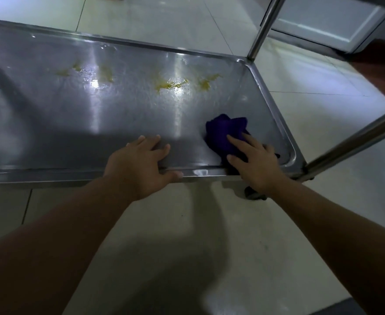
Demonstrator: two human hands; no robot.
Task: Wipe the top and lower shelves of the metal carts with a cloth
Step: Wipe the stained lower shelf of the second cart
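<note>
A low metal cart shelf point(73, 114) fills the upper half of the view, its surface wet and shiny. Several yellow smears point(171, 85) lie across its far half. A crumpled purple cloth point(223, 130) sits in the near right corner of the shelf. My right hand point(252, 162) presses flat on the cloth with straight fingers. My left hand point(141, 164) rests on the shelf's near rim, fingers spread over the edge and thumb along the front lip.
Two metal cart posts rise at the right, one at the far corner point(262, 28) and one at the near corner point(355, 144). A caster wheel point(252, 194) shows under the near right corner. Pale floor tiles point(187, 246) surround the cart.
</note>
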